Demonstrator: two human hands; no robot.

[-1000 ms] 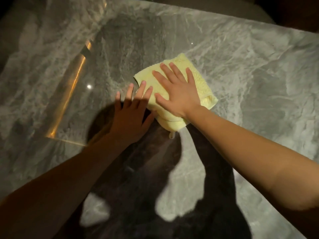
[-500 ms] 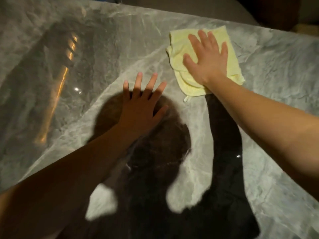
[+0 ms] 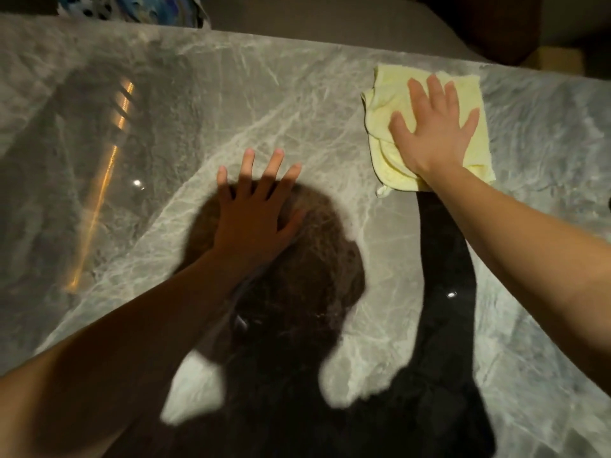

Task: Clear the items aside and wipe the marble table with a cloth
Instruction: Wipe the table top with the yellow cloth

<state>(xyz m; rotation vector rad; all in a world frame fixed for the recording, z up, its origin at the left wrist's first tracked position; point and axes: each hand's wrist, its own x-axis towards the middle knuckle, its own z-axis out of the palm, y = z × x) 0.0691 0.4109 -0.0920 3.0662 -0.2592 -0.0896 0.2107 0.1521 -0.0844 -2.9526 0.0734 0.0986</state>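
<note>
We press our right hand (image 3: 433, 133), fingers spread, flat on one folded yellow cloth (image 3: 390, 94). Our left hand (image 3: 254, 216) lies splayed, holding nothing, on the marble worktop (image 3: 231, 94).

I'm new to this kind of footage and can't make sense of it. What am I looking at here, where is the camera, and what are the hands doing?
There is no machine: a person wears a wide-angle camera on the head, looking forward and down at their own bare arms. The surface is a grey marble table. The right hand lies flat, fingers spread, on a folded yellow cloth near the far edge, pressing it rather than gripping. The left hand rests open on the bare marble. The dark shapes are the person's shadow; the orange streaks are reflected light.
</note>
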